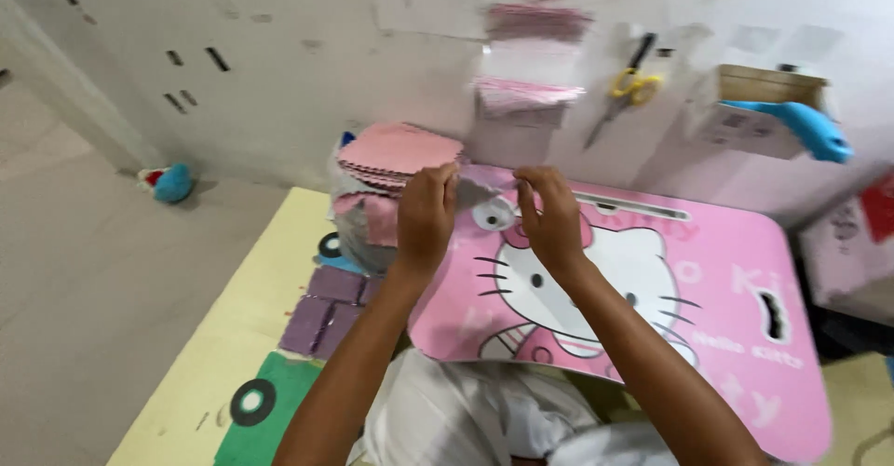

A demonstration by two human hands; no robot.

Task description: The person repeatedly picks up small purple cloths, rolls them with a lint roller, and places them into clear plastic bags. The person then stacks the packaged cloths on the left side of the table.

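Both hands, left hand (426,207) and right hand (549,215), pinched a small pale pink-grey piece (482,187) between them over the far left of the pink tabletop (736,289), beside a pink stack (399,154).

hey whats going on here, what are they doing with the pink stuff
A person seated at a small pink lap table with a cartoon cat print holds a thin pale piece between the left hand and right hand, just above the table's far edge. Beside the left hand is a stack of pink pieces on a bundle. Yellow-handled scissors hang on the wall behind, next to more pink sheets, which are blurred.
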